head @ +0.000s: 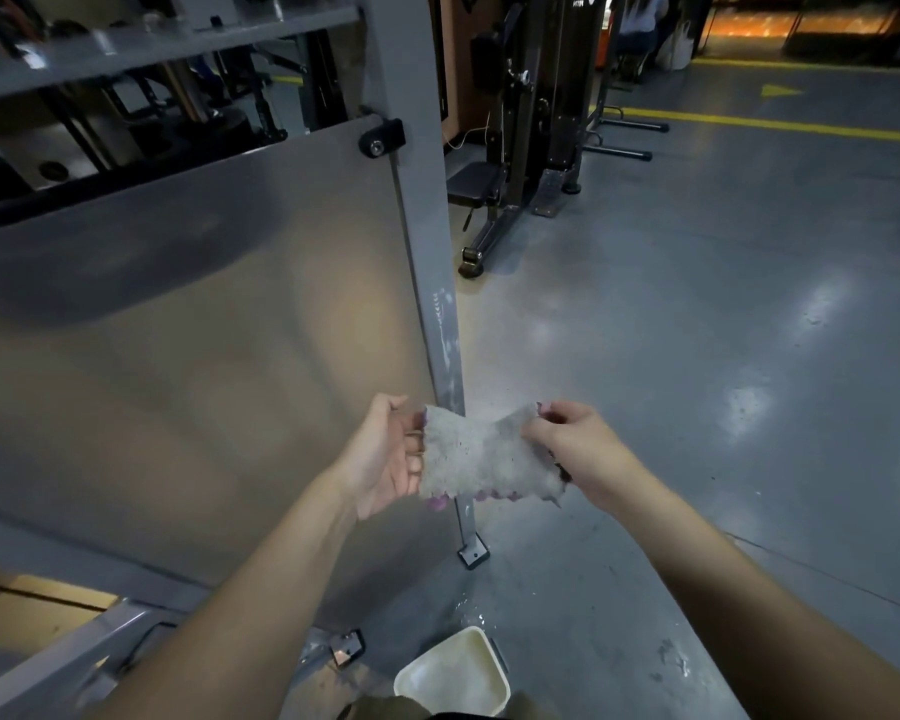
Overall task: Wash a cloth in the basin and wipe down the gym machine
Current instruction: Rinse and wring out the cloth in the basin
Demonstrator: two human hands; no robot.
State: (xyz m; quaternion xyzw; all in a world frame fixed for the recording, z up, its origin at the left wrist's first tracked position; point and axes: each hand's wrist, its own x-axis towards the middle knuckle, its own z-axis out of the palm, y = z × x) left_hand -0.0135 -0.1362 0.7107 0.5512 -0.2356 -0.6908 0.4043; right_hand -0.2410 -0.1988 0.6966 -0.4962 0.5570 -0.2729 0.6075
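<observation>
Cloth is held spread between left hand and right hand, both pinching its edges; basin below. Wiping the machine panel judged next.

Open floor lies to your right; the machine's grey panel and upright post block your left, basin below.

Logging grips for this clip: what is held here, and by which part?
The small grey rough cloth is stretched between both hands: left hand holds its left edge, right hand pinches its upper right corner.
</observation>
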